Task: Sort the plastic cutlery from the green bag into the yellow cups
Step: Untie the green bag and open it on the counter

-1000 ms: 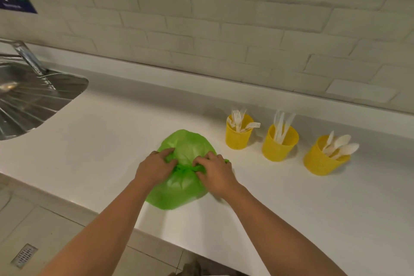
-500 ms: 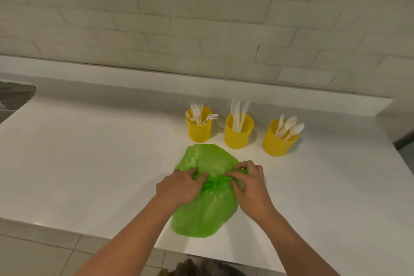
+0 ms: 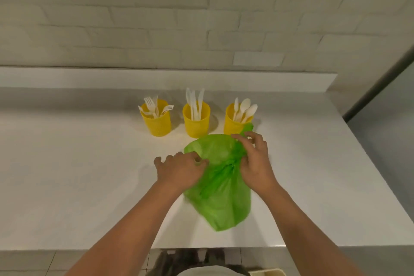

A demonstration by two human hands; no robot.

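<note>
— On the white counter [image 3: 89,186], what does the green bag [image 3: 221,204] look like?

— Thin, translucent plastic, crumpled, lying flat with its closed bottom toward the counter's front edge. Its neck is bunched into a twisted knot, and a loose tail of the plastic pokes up beyond the knot, against the base of the right yellow cup [image 3: 233,126]. What is inside the bag I cannot tell.

— And the cups, relative to the bag?

— Three in a row just behind it, toward the wall. The left yellow cup [image 3: 158,125] holds white forks [image 3: 154,107], the middle yellow cup [image 3: 197,123] holds knives [image 3: 195,102], and the right one holds spoons [image 3: 245,107]. The bag's far end nearly touches the middle and right cups.

— The hands?

— Both forearms reach in from the near edge, palms down. The left hand [image 3: 179,170] sits on the bag's left side, fingers curled and pinching the plastic beside the knot. The right hand [image 3: 253,161] is over the bag's right side, fingers bent narrow, gripping the gathered neck, with the index finger stretched across the bag's far rim.

— Room around the bag?

— Bare counter spreads wide to the bag's left and somewhat to its right, where the counter ends. The bag's bottom lies near the front edge, not over it.
</note>
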